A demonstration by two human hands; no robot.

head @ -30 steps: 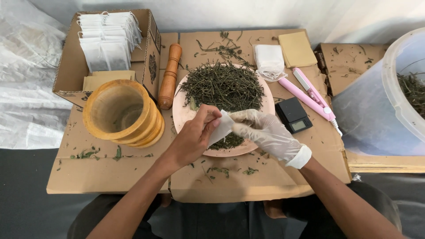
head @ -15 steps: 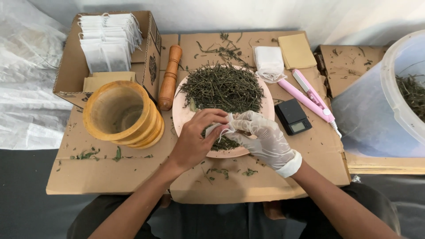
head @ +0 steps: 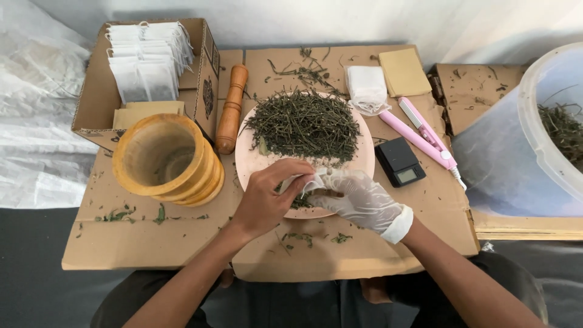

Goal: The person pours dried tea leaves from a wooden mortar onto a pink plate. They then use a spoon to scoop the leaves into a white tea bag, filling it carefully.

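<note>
Pinching a small white sachet (head: 299, 181) over the pink plate's (head: 255, 164) near rim, the bare left hand (head: 267, 200) is holding it open; the gloved right hand (head: 358, 199), fingers closed on dried stems (head: 303, 124), is pressing in from the right; the heap is lying just beyond, across the plate.

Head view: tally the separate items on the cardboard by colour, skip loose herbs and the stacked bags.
Pink: 2, plate and sealer tool
Black: 1, pocket scale
Wood brown: 2, mortar and pestle
White: 1, folded bag pile
Tan: 1, paper pad
Total: 7
</note>
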